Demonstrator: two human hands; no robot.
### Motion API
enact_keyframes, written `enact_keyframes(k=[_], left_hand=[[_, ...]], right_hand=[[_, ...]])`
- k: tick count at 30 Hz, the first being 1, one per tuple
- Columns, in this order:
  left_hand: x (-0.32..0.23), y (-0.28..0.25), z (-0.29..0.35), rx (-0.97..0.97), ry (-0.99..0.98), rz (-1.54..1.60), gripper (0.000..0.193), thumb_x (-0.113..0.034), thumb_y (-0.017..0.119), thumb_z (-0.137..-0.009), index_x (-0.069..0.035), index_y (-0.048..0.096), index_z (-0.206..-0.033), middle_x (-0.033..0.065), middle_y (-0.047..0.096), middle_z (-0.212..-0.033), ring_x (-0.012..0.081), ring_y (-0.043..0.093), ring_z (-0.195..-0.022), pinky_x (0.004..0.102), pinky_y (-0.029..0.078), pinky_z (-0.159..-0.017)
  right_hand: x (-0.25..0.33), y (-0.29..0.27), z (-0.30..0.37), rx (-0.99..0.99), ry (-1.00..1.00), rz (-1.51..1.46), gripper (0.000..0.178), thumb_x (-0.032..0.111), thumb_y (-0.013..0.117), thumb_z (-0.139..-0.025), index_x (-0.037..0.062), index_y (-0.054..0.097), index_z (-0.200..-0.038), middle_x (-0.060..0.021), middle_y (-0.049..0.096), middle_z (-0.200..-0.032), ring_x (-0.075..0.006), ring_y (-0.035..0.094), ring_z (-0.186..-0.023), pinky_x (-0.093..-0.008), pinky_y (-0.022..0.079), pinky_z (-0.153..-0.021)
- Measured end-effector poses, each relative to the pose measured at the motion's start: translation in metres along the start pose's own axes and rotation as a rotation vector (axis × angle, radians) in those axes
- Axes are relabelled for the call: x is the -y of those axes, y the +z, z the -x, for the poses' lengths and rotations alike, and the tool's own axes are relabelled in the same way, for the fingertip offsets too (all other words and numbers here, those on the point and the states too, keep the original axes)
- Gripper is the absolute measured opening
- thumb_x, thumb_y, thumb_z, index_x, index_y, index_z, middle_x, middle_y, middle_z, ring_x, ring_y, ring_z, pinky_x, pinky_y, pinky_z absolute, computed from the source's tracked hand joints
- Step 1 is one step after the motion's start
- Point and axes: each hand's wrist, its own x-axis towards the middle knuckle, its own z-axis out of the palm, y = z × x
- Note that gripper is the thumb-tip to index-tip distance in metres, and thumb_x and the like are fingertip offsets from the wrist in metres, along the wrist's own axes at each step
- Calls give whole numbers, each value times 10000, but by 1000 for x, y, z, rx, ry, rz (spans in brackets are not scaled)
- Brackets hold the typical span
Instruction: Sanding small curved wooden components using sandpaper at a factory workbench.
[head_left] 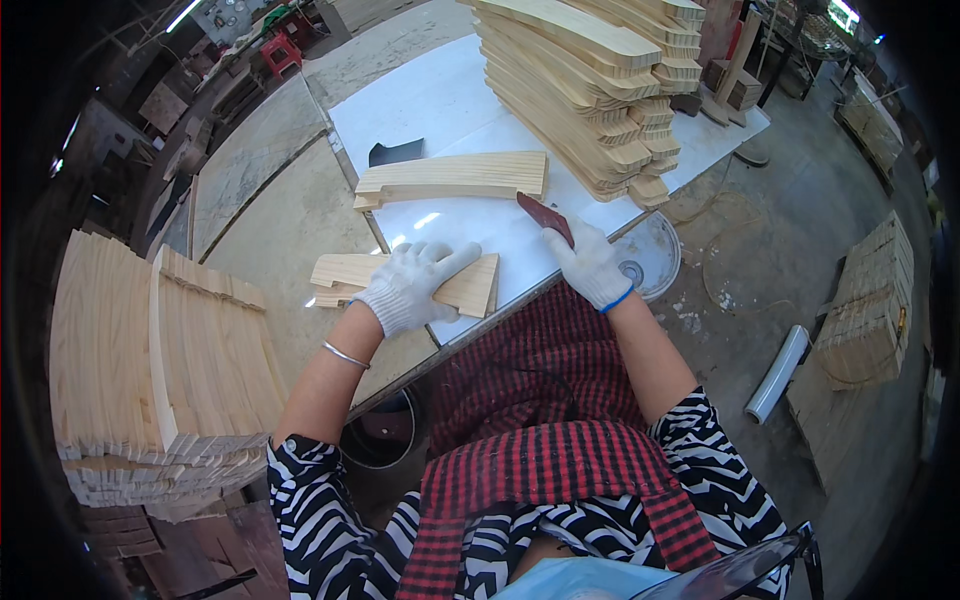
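Observation:
My left hand, in a white knit glove, lies over a short pale wooden piece with a notched end, its thumb and fingers gripping the wood against the table's near edge. In my gloved right hand is a folded reddish-brown sheet of sandpaper, pinched and pointing up and left. Its tip comes close to a second pale wooden piece, which lies farther back on the white sheet. Behind that piece rests a small dark grey curved scrap.
A tall stack of shaped wooden pieces stands at the back right of the table. Another large stack rises at my left. A white bucket is right of the table, a dark bucket below its edge. Bundled wood stands far right.

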Motion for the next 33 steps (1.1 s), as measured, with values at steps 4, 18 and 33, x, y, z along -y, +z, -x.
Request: enact_keyframes(k=[4,18,33], left_hand=[[-1,-7,-1,60,-49,-28,911,-363,783,-743,-204,361,-1534,167,485,-1447,412,487,-1301,448,386,-1137],[-1,-36,60,615,267,-441,636,-197,667,-852,-289,464,-1447,40,611,-1260,206,585,-1182,390,415,-1012],[23,-17,38,-27,104,-330,539,-130,588,-881,-200,503,-1409,55,571,-1343,237,488,-1312,446,380,-1099]], right_hand=[[7,-1,-1,32,-21,-29,368,262,608,-952,-13,616,-1197,-283,680,-950,-419,669,-885,-440,510,-787],[6,-1,0,35,-65,-48,415,215,627,-936,3,589,-1291,-265,688,-1073,-406,671,-1024,-430,511,-890],[2,3,2,-4,-133,-34,372,165,609,-931,-21,613,-1253,-261,675,-1128,-424,639,-1070,-433,493,-935]])
